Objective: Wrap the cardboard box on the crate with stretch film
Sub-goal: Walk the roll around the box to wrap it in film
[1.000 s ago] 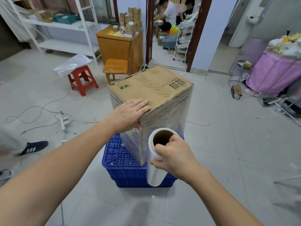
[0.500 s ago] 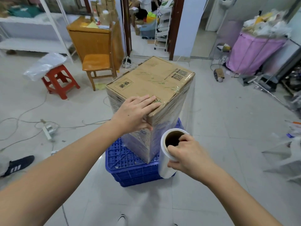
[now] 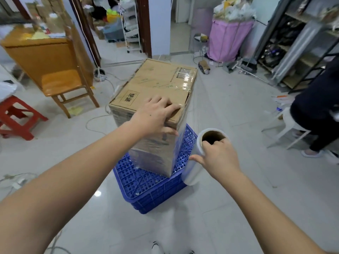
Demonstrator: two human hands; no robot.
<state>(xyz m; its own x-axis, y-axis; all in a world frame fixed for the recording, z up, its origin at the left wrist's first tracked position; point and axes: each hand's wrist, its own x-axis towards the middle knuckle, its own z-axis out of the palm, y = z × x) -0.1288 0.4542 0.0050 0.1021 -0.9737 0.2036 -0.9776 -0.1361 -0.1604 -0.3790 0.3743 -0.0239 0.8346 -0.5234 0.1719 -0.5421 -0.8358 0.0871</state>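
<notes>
A tall cardboard box [image 3: 157, 83] stands on a blue plastic crate [image 3: 145, 186] on the floor. Clear film covers the box's sides. My left hand [image 3: 156, 114] rests on the box's near top corner, fingers spread flat on the top and thumb against the side. My right hand [image 3: 218, 156] grips a roll of stretch film [image 3: 194, 167] at its upper end, fingers hooked into the brown core. The roll hangs upright to the right of the box. A sheet of film stretches from the roll to the box's right side.
A wooden chair [image 3: 64, 87] and desk [image 3: 42, 50] stand at the left, with a red stool [image 3: 16, 116] nearer. A seated person in dark clothes [image 3: 317, 110] is at the right. Cables [image 3: 95, 120] lie on the floor; shelving [image 3: 300, 43] and a pink cart [image 3: 229, 39] stand behind.
I have walked rightward round the box, so the view has turned. The roll in my right hand has moved right and away from the box, drawing film out. My left hand stays on the top corner.
</notes>
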